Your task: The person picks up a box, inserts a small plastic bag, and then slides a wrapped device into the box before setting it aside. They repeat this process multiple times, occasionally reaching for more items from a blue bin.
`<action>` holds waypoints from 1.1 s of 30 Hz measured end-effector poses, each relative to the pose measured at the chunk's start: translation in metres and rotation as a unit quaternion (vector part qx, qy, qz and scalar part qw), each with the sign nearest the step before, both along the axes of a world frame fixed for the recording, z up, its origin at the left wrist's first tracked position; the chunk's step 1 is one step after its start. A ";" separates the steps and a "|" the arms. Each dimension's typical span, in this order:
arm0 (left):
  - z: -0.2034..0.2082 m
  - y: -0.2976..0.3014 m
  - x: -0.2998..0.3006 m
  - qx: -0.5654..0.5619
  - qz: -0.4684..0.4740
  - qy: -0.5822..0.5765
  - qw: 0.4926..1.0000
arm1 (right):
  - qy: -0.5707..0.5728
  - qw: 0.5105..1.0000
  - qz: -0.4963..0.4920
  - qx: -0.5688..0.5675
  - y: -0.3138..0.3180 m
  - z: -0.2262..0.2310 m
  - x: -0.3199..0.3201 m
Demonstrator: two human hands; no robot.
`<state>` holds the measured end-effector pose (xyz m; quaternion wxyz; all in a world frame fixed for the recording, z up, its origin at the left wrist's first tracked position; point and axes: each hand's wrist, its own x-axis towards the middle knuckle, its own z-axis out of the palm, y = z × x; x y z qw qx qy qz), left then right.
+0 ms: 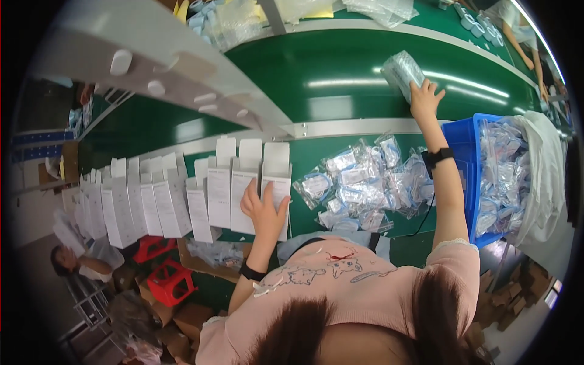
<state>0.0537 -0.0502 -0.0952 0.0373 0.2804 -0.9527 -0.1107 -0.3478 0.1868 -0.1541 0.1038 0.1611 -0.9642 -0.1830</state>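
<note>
White cartons [243, 188] stand open-flapped in a row on the green worktop [304, 210], and the left hand [263, 210] rests on the rightmost one, fingers spread flat against its face. Just to the right lies a heap of clear plastic pouches [365, 185], beside a blue bin [460, 146] full of more. Farther off, the right hand [424, 97] reaches onto the green conveyor belt [340, 79], fingers gripping a filled pouch [401, 72].

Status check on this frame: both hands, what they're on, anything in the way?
Left hand flat on an upright white carton, no grip. Right hand on a clear bagged pack out on the green belt. Heap of clear bags between them; nothing blocking.
</note>
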 end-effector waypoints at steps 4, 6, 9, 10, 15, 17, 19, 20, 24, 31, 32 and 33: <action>-0.006 -0.019 -0.006 0.169 0.018 0.091 0.981 | -0.158 0.986 0.040 0.024 -0.018 0.038 0.034; -0.005 -0.026 -0.012 0.160 0.033 0.052 0.985 | -0.088 0.989 0.072 -0.092 -0.034 0.035 0.022; -0.005 -0.029 -0.026 0.133 0.000 0.034 0.991 | -0.198 0.951 0.091 -0.219 -0.034 0.005 -0.008; -0.006 -0.028 -0.031 0.109 -0.033 0.031 0.993 | -0.252 0.921 0.100 -0.280 -0.030 -0.004 -0.014; -0.028 -0.023 -0.030 0.277 -0.022 0.040 0.960 | -0.252 0.930 0.156 -0.218 -0.045 0.010 0.006; -0.048 -0.028 -0.028 0.276 -0.021 0.036 0.960 | -0.233 0.890 0.202 -0.337 -0.042 0.021 0.020; -0.065 -0.035 -0.023 0.271 -0.022 0.024 0.962 | -0.225 0.864 0.222 -0.392 -0.039 0.036 0.041; -0.064 -0.037 -0.019 0.272 -0.018 0.023 0.962 | -0.269 0.766 0.167 -0.559 -0.043 0.053 0.058; -0.021 -0.037 -0.020 0.533 0.036 0.116 0.837 | -0.369 0.366 -0.001 -0.854 -0.040 0.093 0.115; 0.061 0.003 -0.018 0.356 -0.127 0.122 0.918 | -0.502 0.003 -0.060 -0.863 -0.082 0.113 0.202; 0.067 0.010 -0.018 0.356 -0.131 0.122 0.917 | -0.499 0.003 -0.059 -0.865 -0.092 0.115 0.209; 0.072 0.017 -0.018 0.365 -0.096 0.157 0.913 | -0.453 0.029 -0.097 -0.886 -0.103 0.116 0.214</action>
